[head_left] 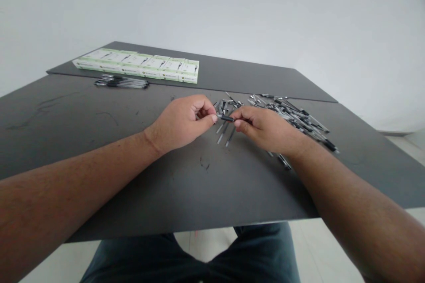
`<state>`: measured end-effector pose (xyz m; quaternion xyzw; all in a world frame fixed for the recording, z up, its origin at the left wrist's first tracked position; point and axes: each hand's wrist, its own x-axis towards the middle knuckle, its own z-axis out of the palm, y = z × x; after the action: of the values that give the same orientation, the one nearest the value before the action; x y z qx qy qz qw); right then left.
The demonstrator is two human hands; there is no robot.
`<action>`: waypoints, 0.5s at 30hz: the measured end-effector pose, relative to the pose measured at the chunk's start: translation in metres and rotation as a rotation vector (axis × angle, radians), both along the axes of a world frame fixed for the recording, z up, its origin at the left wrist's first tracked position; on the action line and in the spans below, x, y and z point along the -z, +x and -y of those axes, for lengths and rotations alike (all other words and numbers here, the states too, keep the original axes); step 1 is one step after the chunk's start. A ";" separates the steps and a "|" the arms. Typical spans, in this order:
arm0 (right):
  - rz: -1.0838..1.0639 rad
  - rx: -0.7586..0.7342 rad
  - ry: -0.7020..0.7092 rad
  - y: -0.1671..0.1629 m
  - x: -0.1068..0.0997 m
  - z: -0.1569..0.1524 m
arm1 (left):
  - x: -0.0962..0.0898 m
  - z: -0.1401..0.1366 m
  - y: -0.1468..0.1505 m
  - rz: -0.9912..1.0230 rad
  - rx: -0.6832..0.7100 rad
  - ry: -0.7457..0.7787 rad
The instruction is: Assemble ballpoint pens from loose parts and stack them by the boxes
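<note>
Between my two hands a pen with a black part (226, 118) is held nearly level, a little above the table. My left hand (186, 119) is closed in a pinch on its left end. On its right end the fingertips of my right hand (265, 128) are pinched too. Just behind and below the pen lie loose pen parts (223, 131), some of them clear tubes and thin sticks; my fingers hide some of these. A larger heap of black and clear pens or pen parts (299, 119) spreads behind and beside my right hand.
Several white and green boxes (159, 63) stand in a row at the back left. In front of them lies a bundle of pens (121, 82). The dark grey table (186, 194) has a seam towards the back, and a pale wall rises behind it.
</note>
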<state>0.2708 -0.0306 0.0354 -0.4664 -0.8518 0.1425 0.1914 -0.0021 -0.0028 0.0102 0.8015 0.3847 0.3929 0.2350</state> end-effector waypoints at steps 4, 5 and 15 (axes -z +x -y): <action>-0.003 -0.004 -0.021 -0.001 0.002 0.000 | -0.001 -0.001 0.000 -0.034 0.048 0.021; -0.005 -0.005 -0.027 -0.001 0.002 0.000 | -0.001 -0.001 0.000 -0.041 0.052 0.021; -0.035 0.080 0.011 0.002 0.004 -0.004 | 0.008 -0.019 -0.010 -0.163 0.026 0.079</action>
<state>0.2728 -0.0266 0.0313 -0.4965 -0.8297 0.1384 0.2144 -0.0123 0.0158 0.0023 0.8444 0.3764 0.3382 0.1762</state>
